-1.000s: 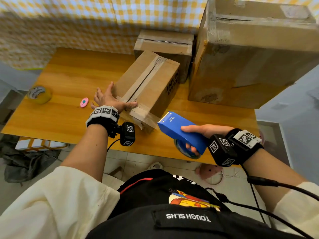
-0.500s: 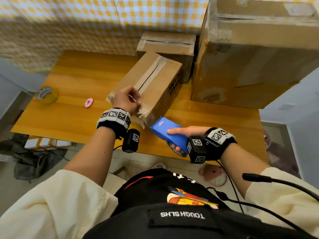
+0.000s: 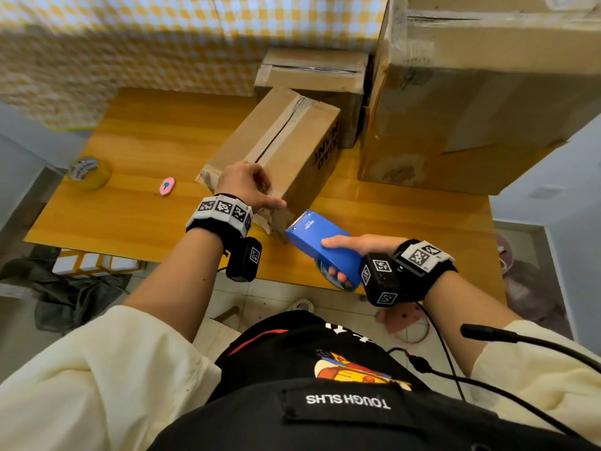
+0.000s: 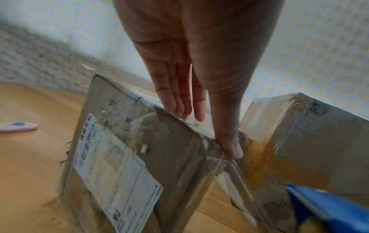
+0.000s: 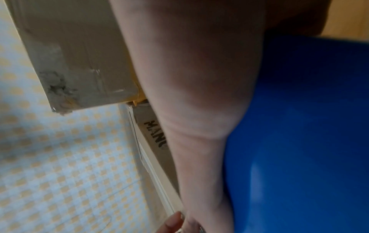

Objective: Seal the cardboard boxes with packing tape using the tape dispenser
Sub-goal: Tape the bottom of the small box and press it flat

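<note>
The right wrist view shows little beyond a forearm against the blue plastic tape dispenser (image 5: 309, 126), but the head view shows the right hand (image 3: 354, 247) wrapped around it at the wooden table's (image 3: 146, 141) near edge. Only the left wrist view shows the left hand's (image 4: 191, 88) straight fingers resting on the small brown cardboard box's (image 4: 159, 165) top edge, where clear tape (image 4: 237, 181) stretches toward the dispenser.

Yellow-and-white checked wall covering (image 3: 146, 37), wooden table (image 3: 156, 131), pale tiled floor (image 3: 260, 294), daylight
</note>
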